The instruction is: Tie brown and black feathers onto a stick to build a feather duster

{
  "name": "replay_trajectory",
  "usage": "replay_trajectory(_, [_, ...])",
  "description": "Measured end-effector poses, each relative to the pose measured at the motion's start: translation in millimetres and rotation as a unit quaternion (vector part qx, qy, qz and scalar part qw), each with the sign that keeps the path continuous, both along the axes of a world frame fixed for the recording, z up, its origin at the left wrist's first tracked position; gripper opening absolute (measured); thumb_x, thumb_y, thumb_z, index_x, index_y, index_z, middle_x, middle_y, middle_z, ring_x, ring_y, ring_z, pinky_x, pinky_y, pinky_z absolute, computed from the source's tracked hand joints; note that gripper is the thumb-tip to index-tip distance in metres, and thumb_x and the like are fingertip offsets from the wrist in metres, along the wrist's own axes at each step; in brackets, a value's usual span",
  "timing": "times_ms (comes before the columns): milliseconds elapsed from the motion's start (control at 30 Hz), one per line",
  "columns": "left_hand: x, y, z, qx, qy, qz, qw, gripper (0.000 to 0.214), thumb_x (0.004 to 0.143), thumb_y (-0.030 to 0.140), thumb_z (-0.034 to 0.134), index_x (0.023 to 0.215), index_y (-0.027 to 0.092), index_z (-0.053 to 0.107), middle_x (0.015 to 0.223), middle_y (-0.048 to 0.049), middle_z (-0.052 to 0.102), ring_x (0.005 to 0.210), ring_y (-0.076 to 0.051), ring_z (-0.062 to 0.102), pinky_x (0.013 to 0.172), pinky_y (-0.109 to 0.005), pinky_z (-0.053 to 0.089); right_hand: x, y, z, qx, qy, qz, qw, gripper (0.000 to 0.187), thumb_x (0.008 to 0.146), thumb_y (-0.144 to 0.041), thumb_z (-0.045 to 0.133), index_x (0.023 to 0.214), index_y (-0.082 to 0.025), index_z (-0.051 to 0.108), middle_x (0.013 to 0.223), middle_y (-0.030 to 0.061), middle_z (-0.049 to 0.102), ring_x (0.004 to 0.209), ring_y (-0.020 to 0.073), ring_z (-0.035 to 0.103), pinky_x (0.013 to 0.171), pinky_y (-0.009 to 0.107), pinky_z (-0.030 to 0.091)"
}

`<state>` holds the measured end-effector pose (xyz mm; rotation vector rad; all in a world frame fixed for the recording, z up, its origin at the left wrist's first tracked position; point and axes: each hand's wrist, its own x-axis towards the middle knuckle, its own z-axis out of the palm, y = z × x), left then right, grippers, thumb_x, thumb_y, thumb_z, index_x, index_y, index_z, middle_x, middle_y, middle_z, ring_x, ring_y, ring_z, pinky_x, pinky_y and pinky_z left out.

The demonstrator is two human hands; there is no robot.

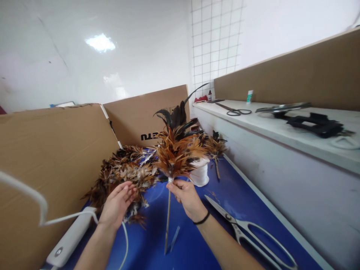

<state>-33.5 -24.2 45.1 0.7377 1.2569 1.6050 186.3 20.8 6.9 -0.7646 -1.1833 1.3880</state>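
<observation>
My right hand (184, 195) pinches a feather duster (177, 153) at the white binding where its feathers meet the thin stick. Orange-brown feathers fan out above the grip, with long black ones at the top, and the stick (168, 225) hangs down below. My left hand (121, 198) is raised to the left of the stick, palm turned inward, fingers slightly curled and holding nothing. Behind it spreads a heap of loose brown feathers (126, 168). Just beyond my right hand stands a white spool (201, 173), partly covered by the feathers.
Large scissors (239, 223) lie on the blue tabletop (146, 247) at right. A white power strip (71, 238) with a cord sits at left. Cardboard panels (56, 161) wall the left and back. Another feather bundle (215, 148) lies behind. A white ledge (253, 120) holds black scissors (236, 111).
</observation>
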Motion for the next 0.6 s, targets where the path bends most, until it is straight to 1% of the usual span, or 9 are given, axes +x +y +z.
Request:
replay_trajectory(33, [13, 1, 4.2, 0.001, -0.039, -0.004, 0.999, 0.022, 0.068, 0.012, 0.066, 0.089, 0.012, 0.064, 0.086, -0.0085, 0.069, 0.081, -0.017, 0.066, 0.078, -0.031, 0.051, -1, 0, 0.5, 0.003, 0.002, -0.001, 1.000, 0.038, 0.065, -0.049, 0.072, 0.058, -0.014, 0.057, 0.045, -0.0072, 0.035, 0.042, 0.0049, 0.026, 0.042, 0.023, 0.016])
replay_trajectory(100, [41, 2, 6.8, -0.011, -0.080, -0.042, 0.996, 0.020, 0.069, 0.010, 0.066, 0.088, 0.013, 0.063, 0.087, -0.0085, 0.068, 0.082, -0.018, 0.066, 0.079, -0.034, 0.051, -2, -1, 1.1, 0.005, 0.010, -0.004, 1.000, 0.038, 0.064, -0.048, 0.073, 0.056, -0.015, 0.056, 0.045, -0.0071, 0.036, 0.042, 0.0051, 0.027, 0.042, 0.023, 0.017])
replay_trajectory(200, [82, 1, -1.8, -0.038, -0.062, -0.112, 0.991, 0.023, 0.069, 0.019, 0.070, 0.090, 0.014, 0.061, 0.088, -0.0077, 0.067, 0.080, -0.018, 0.065, 0.074, -0.032, 0.051, -3, -2, 1.4, -0.002, 0.029, -0.007, 1.000, 0.037, 0.062, -0.047, 0.075, 0.055, -0.015, 0.057, 0.045, -0.0068, 0.039, 0.043, 0.0053, 0.029, 0.041, 0.023, 0.018])
replay_trajectory(267, [104, 0, -11.5, -0.015, -0.036, -0.129, 0.991, 0.025, 0.069, 0.028, 0.071, 0.088, 0.015, 0.061, 0.086, -0.0053, 0.065, 0.077, -0.015, 0.063, 0.071, -0.029, 0.050, -3, -1, 1.0, -0.005, 0.043, -0.006, 0.999, 0.035, 0.061, -0.045, 0.075, 0.057, -0.014, 0.059, 0.048, -0.0053, 0.045, 0.045, 0.0058, 0.034, 0.041, 0.022, 0.022])
replay_trajectory(300, [112, 1, -16.4, 0.000, -0.024, -0.131, 0.991, 0.026, 0.069, 0.032, 0.071, 0.086, 0.015, 0.060, 0.084, -0.0043, 0.064, 0.077, -0.015, 0.062, 0.070, -0.028, 0.049, -3, -1, 0.5, -0.006, 0.049, -0.005, 0.999, 0.034, 0.062, -0.044, 0.076, 0.058, -0.014, 0.060, 0.049, -0.0044, 0.048, 0.046, 0.0063, 0.037, 0.042, 0.022, 0.025])
replay_trajectory(333, [119, 2, -20.9, 0.010, -0.014, -0.116, 0.993, 0.028, 0.069, 0.036, 0.071, 0.084, 0.015, 0.059, 0.080, -0.0030, 0.063, 0.073, -0.014, 0.061, 0.067, -0.027, 0.048, -3, -1, -0.3, -0.009, 0.054, -0.005, 0.998, 0.034, 0.062, -0.044, 0.076, 0.058, -0.014, 0.060, 0.050, -0.0039, 0.050, 0.046, 0.0067, 0.040, 0.042, 0.021, 0.027])
replay_trajectory(433, [132, 6, -30.5, 0.038, -0.004, -0.087, 0.995, 0.033, 0.069, 0.042, 0.069, 0.081, 0.015, 0.055, 0.063, 0.0018, 0.057, 0.056, -0.010, 0.054, 0.056, -0.023, 0.044, -3, 1, -3.4, -0.025, 0.064, 0.003, 0.998, 0.036, 0.062, -0.045, 0.075, 0.056, -0.015, 0.057, 0.046, -0.0046, 0.049, 0.039, 0.0075, 0.042, 0.038, 0.022, 0.031])
replay_trajectory(533, [139, 10, -34.5, 0.069, -0.016, -0.066, 0.995, 0.034, 0.070, 0.043, 0.068, 0.082, 0.017, 0.051, 0.058, 0.0047, 0.052, 0.047, -0.007, 0.047, 0.048, -0.020, 0.037, -4, 2, -6.0, -0.034, 0.073, 0.018, 0.997, 0.038, 0.062, -0.048, 0.074, 0.056, -0.016, 0.053, 0.043, -0.0052, 0.048, 0.033, 0.0089, 0.043, 0.033, 0.022, 0.032])
replay_trajectory(600, [142, 10, -34.8, 0.075, -0.018, -0.051, 0.996, 0.034, 0.071, 0.043, 0.067, 0.085, 0.018, 0.050, 0.057, 0.0061, 0.049, 0.043, -0.005, 0.042, 0.043, -0.017, 0.030, -4, 2, -6.1, -0.040, 0.076, 0.018, 0.996, 0.039, 0.060, -0.048, 0.074, 0.057, -0.016, 0.054, 0.044, -0.0047, 0.050, 0.033, 0.0100, 0.045, 0.033, 0.023, 0.034])
